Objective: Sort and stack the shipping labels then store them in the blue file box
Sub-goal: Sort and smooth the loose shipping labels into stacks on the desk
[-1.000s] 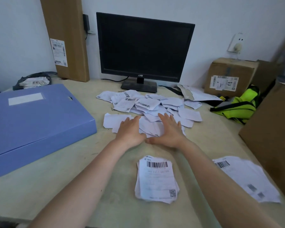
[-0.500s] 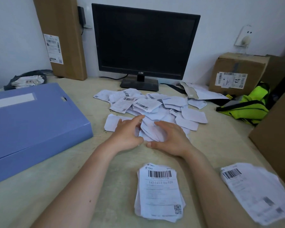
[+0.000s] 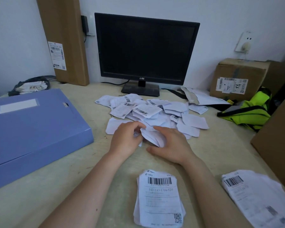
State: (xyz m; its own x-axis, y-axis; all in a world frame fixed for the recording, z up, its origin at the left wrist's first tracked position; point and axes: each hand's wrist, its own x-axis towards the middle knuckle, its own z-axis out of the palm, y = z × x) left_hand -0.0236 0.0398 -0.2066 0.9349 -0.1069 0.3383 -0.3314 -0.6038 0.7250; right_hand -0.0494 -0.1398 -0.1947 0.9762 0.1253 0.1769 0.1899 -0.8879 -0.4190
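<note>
A loose heap of white shipping labels (image 3: 156, 112) lies in front of the monitor. My left hand (image 3: 125, 139) and my right hand (image 3: 171, 145) rest at the heap's near edge, fingers curled around a few crumpled labels (image 3: 150, 135) between them. A neat stack of labels (image 3: 159, 198) sits near the front edge, barcode up. A second stack (image 3: 257, 195) lies at the front right. The closed blue file box (image 3: 31, 129) lies flat on the left.
A dark monitor (image 3: 146, 51) stands at the back. A tall cardboard box (image 3: 64, 38) leans at back left, a labelled carton (image 3: 240, 78) at back right, a yellow-green vest (image 3: 250, 111) beside it, and a large box (image 3: 280, 142) along the right edge.
Both hands went from lying flat on the heap to curling their fingers around several labels, gathering them together. The view shifted slightly closer.
</note>
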